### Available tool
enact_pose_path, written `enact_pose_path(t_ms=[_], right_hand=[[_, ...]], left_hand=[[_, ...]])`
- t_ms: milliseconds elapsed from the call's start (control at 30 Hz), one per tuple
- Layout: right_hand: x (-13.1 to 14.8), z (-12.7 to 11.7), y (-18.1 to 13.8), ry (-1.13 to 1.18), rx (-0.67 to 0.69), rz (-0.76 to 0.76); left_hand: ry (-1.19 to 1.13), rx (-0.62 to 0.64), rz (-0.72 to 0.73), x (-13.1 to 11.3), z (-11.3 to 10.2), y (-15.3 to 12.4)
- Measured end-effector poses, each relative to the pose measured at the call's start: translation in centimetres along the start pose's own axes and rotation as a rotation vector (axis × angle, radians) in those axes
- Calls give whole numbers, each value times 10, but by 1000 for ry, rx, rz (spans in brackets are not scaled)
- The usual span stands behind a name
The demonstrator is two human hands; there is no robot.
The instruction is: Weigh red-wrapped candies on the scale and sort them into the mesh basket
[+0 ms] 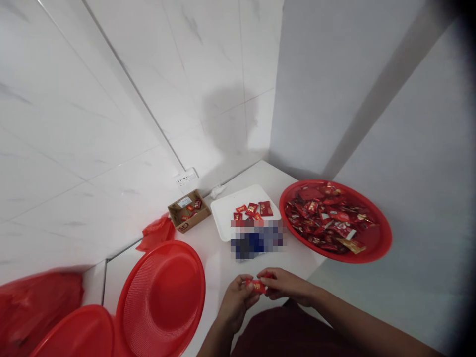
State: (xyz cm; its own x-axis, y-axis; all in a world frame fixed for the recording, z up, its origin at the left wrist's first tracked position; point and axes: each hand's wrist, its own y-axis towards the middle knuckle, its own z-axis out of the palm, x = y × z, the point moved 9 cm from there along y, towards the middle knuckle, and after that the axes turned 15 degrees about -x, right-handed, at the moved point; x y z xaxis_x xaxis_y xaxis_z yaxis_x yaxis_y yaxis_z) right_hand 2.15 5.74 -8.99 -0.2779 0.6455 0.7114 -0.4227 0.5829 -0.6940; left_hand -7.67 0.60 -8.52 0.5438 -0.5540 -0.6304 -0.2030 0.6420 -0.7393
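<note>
Both of my hands hold one small red packet [256, 286] with gold print, close to my body at the table's front edge. My left hand [238, 297] pinches its left end, and my right hand [277, 283] grips the right end. Beyond them lies a white tray [224, 214] with several red packets [253, 208] on it. A blurred-out dark blue item [256, 243] lies at the tray's near edge. To the right, a big red basin [383, 238] holds a heap of red wrapped packets [327, 213].
A small cardboard box [193, 221] with a few packets stands by the wall. At left are a red mesh basket [159, 297], another red container [80, 332], and red plastic bags [40, 302]. A wall socket [186, 178] sits above the white table [217, 258].
</note>
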Motion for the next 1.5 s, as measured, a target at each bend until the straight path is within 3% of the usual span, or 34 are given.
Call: enact_pose_path(t_ms=[200, 433, 700, 967, 1267, 1367, 1500], right_hand=[[-3, 2, 0, -118, -8, -54], [3, 4, 2, -179, -97, -159], [-3, 19, 1, -151, -87, -121], [-14, 37, -5, -171, -82, -77], [-29, 63, -8, -159, -110, -73], [-31, 68, -7, -147, -99, -76], [-26, 70, -1, -73, -59, -72]], left_hand=[[155, 11, 115, -1, 7, 2], [348, -26, 153, 0, -2, 4], [388, -48, 327, -18, -9, -3], [465, 4, 224, -4, -23, -2], [570, -4, 316, 0, -49, -1], [497, -4, 286, 4, -54, 0], [197, 85, 133, 12, -48, -1]])
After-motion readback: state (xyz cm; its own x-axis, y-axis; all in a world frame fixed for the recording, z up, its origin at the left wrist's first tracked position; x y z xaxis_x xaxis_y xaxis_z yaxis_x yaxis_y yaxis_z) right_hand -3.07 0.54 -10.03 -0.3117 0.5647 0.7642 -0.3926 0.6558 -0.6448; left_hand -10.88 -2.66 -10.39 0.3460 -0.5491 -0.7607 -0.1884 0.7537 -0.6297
